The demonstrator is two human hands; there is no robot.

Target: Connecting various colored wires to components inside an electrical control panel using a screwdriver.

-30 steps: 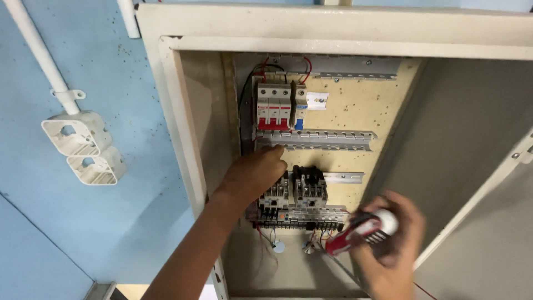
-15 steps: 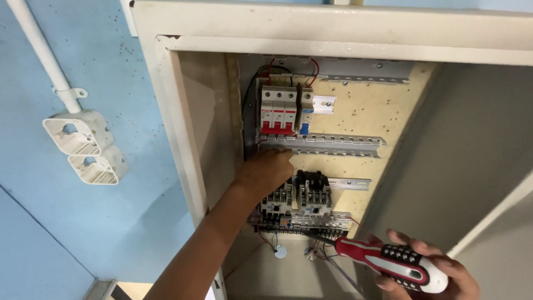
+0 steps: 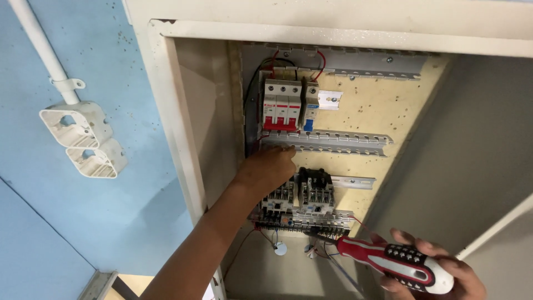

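An open wall cabinet [image 3: 183, 144] holds electrical gear on a pale back board. My left hand [image 3: 269, 166] reaches in and rests its fingers against the grey slotted wire duct [image 3: 338, 143], just above two black and white contactors [image 3: 302, 195]. What its fingertips hold is hidden. My right hand [image 3: 430, 272] grips a red, white and black screwdriver [image 3: 388, 261] at the lower right, its dark tip pointing at the terminal strip [image 3: 302, 223] below the contactors. A white and red circuit breaker [image 3: 282, 104] with black and red wires sits above the duct.
A second slotted duct [image 3: 377, 63] runs along the cabinet's top. The grey cabinet door [image 3: 477, 161] hangs open at the right. On the blue wall at the left, a white conduit [image 3: 41, 50] leads down to two open white junction boxes [image 3: 83, 136].
My right hand has dropped lower and to the right with the screwdriver, which now lies flatter with its tip toward the terminal strip. My left hand has stayed at the duct.
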